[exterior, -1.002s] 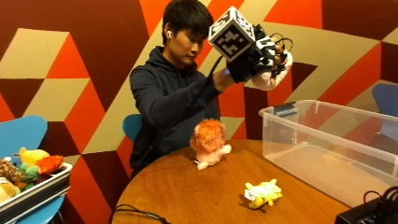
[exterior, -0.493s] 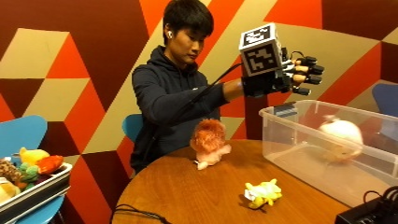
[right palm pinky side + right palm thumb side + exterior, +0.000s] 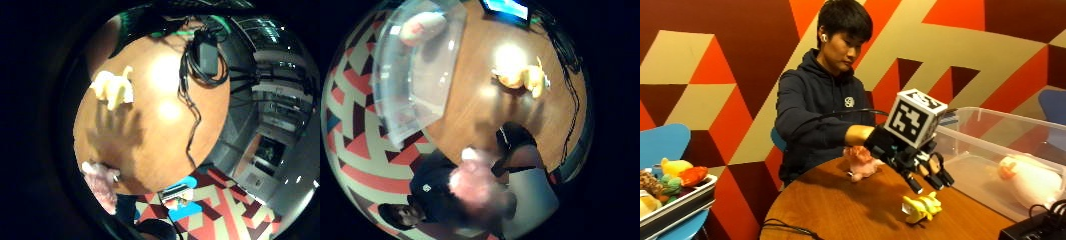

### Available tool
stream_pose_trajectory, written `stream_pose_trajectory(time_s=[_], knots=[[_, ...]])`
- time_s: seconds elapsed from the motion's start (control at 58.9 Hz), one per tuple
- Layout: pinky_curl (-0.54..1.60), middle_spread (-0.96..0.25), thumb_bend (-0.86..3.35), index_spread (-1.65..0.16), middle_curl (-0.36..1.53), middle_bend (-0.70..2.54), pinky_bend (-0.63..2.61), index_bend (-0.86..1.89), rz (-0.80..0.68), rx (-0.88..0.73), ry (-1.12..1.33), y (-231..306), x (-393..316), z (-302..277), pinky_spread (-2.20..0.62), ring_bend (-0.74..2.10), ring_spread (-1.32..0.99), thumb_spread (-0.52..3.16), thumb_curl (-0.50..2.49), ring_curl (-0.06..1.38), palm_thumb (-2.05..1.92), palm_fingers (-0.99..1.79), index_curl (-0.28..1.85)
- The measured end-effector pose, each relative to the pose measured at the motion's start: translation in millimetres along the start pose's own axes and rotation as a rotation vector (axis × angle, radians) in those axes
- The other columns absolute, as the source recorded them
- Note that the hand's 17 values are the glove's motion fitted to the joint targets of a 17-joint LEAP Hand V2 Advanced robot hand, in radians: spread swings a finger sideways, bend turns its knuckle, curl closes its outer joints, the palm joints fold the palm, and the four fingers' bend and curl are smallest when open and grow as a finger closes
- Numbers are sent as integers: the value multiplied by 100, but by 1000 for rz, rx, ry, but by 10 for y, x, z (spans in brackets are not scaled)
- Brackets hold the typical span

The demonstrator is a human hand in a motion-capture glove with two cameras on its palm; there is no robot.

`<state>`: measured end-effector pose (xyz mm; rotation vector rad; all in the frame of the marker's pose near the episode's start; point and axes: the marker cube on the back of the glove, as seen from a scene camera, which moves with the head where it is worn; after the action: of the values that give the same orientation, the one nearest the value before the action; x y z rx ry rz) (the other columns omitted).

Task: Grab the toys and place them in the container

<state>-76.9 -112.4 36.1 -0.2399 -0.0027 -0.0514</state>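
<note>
Grip (image 3: 916,167) spread above yellow toy (image 3: 921,206); pink toy (image 3: 861,161) behind

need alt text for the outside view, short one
A person seated at a round wooden table reaches their gloved right hand, fingers straight, down toward a small yellow plush toy. A pink plush toy stands behind the hand, and a clear plastic container beside it holds a pale pink plush toy.

The outside view faces the person across the round table (image 3: 840,205), while both palm views look down from above, sharing its yellow toy (image 3: 921,207).
</note>
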Motion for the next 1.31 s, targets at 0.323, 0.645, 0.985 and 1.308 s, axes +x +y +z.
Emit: stream_pose_trajectory(time_s=[0.323,0.645,0.985,1.308], knots=[[21,-2,12,-28,32,27,72,75,-74,35,153,-329,-102,716,-1,8,1,135,51,8,72,7,53],[16,-22,8,-21,50,74,59,90,-185,301,-159,8,-110,38,-7,21,-15,107,63,8,83,32,64],[18,-31,5,-20,54,75,66,88,-499,679,-463,832,-903,-1284,-9,28,-24,94,74,14,85,30,70],[26,-21,-8,-21,49,42,89,71,-516,534,-317,545,-1925,-1129,-7,36,-19,113,62,21,57,-6,70]])
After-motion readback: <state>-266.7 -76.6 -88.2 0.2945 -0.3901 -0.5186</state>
